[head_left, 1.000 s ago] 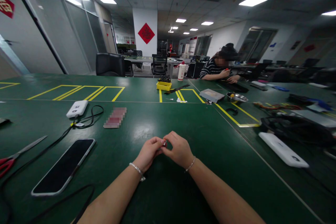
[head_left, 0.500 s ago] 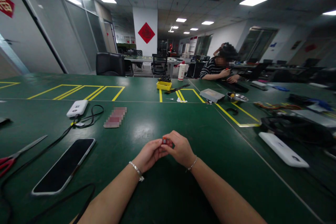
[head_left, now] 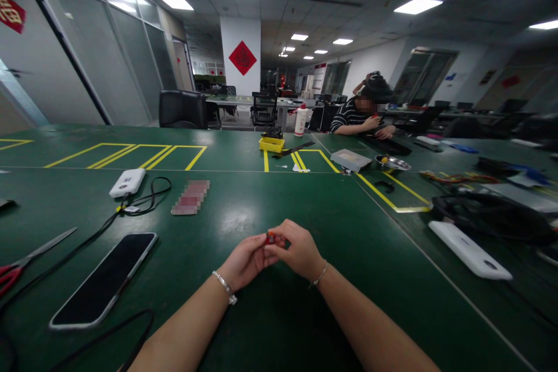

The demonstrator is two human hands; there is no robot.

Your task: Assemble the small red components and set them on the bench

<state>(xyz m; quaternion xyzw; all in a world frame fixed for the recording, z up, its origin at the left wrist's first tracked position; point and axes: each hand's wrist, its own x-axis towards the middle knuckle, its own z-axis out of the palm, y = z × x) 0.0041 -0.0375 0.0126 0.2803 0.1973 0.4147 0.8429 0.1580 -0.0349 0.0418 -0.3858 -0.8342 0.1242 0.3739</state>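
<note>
Red-and-orange piece (head_left: 271,238), tiny and partly covered by fingers, sits between the two hands at the clock's centre. The left hand (head_left: 246,257) pinches it with thumb and fingertips from nine; the right hand (head_left: 300,249) grasps it from three, thumb and forefinger bent around it. Whether the hands touch the green table (head_left: 231,197) I cannot tell. At twelve stands a yellow tray (head_left: 271,145), a bottle (head_left: 300,121) just past it. Toward one lies a grey box (head_left: 351,160), with a person (head_left: 349,119) in stripes leaning beyond it; between one and two, a metal bowl (head_left: 401,165). At three, a white device (head_left: 471,251) lies against a dark bundle (head_left: 492,218). A blurred pinkish card (head_left: 190,197) lies at ten, a white pack (head_left: 127,183) farther out. Its black cable (head_left: 108,219) runs between the scissors (head_left: 41,249), near nine, and the phone (head_left: 104,282), at half past eight; more cable crowds the left forearm (head_left: 183,314) at eight.
</note>
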